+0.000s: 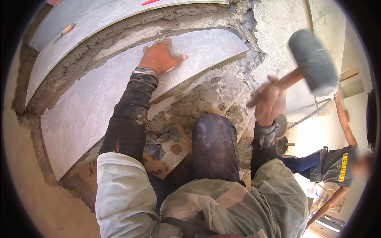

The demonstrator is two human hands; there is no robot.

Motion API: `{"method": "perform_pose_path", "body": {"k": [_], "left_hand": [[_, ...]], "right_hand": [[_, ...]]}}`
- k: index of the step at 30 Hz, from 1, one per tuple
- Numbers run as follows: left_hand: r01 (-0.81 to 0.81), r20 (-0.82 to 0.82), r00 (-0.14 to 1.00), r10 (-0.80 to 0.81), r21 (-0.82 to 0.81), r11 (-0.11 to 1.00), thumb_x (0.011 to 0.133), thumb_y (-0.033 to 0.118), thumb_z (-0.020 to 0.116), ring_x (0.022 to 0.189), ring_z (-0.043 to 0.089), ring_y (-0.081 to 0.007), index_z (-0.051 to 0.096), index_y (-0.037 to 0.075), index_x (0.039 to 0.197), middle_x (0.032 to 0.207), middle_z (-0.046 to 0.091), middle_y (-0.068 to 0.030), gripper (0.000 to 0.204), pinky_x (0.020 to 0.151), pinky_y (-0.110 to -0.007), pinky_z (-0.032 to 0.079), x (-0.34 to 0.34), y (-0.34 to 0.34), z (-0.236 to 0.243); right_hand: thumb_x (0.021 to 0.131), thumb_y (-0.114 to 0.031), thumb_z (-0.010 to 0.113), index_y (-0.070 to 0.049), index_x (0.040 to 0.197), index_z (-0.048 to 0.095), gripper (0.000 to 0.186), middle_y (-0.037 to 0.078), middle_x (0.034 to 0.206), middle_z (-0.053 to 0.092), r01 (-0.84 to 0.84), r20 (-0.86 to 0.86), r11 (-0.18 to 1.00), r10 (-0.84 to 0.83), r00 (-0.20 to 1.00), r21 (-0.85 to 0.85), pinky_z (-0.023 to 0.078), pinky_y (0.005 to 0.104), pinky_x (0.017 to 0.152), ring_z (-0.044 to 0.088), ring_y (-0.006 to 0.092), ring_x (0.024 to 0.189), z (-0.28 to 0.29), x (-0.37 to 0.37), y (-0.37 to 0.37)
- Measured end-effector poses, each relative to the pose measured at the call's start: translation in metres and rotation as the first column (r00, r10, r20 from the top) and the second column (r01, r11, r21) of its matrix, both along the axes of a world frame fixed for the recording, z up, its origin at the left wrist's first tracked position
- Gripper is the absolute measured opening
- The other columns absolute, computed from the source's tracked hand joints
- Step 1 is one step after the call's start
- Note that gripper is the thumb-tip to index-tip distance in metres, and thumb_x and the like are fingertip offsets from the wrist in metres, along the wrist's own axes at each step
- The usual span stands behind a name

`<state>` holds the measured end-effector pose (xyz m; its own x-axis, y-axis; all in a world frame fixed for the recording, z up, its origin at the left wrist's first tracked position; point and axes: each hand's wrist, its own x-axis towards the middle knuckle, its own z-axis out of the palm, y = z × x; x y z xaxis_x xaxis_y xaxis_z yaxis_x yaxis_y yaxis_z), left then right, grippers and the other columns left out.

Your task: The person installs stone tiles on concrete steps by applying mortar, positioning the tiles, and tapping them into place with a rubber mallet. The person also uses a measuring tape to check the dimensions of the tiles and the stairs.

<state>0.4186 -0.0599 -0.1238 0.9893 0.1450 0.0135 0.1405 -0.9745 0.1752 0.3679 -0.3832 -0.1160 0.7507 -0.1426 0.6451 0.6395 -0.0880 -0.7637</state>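
My left hand (162, 55), orange on its back with paler fingertips, lies spread on a pale grey curved stone tile (79, 111) near its upper edge. My right hand (268, 99) grips the wooden handle of a large dark rubber mallet (311, 59), raised to the right of the tile and blurred at the head. Wet grey mortar (115, 37) lines the band above the tile, and rough, cement-smeared surface (198, 99) shows below it. My knee is bent beneath me, between my arms.
An upper curved tile (67, 27) holds a wooden-handled tool (64, 31) and a red object (150, 2). Pale concrete (278, 31) rises at the right. At far right another person (333, 166) in a dark T-shirt stretches an arm out, near a metal rod (307, 115).
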Motion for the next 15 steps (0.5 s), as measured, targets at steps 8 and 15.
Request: {"method": "perform_pose_path", "body": {"k": [8, 15], "left_hand": [[0.02, -0.008, 1.0, -0.02, -0.046, 0.999, 0.083, 0.072, 0.056, 0.143, 0.038, -0.0331, 0.037, 0.003, 0.151, 0.153, 0.043, -0.0173, 0.099, 0.12, -0.058, 0.019, 0.003, -0.007, 0.007], [0.004, -0.071, 0.997, -0.007, -0.041, 0.999, 0.084, 0.07, 0.057, 0.144, 0.037, -0.0326, 0.036, 0.003, 0.151, 0.152, 0.043, -0.0189, 0.097, 0.12, -0.057, 0.02, -0.001, 0.0, 0.014]], "right_hand": [[0.101, -0.026, 0.056, -0.003, 0.083, 0.053, 0.029, 0.006, 0.061, 0.048, -0.101, -0.207, 0.703, -0.067, 0.976, -0.704, 0.039, 0.0368, 0.046, 0.047, 0.0177, 0.051, -0.004, 0.054, 0.035], [0.1, -0.022, 0.056, 0.0, 0.088, 0.053, 0.025, 0.009, 0.063, 0.054, 0.082, 0.086, 0.943, -0.057, 0.995, -0.321, 0.041, 0.0369, 0.05, 0.052, 0.0192, 0.053, 0.017, 0.025, 0.058]]}}
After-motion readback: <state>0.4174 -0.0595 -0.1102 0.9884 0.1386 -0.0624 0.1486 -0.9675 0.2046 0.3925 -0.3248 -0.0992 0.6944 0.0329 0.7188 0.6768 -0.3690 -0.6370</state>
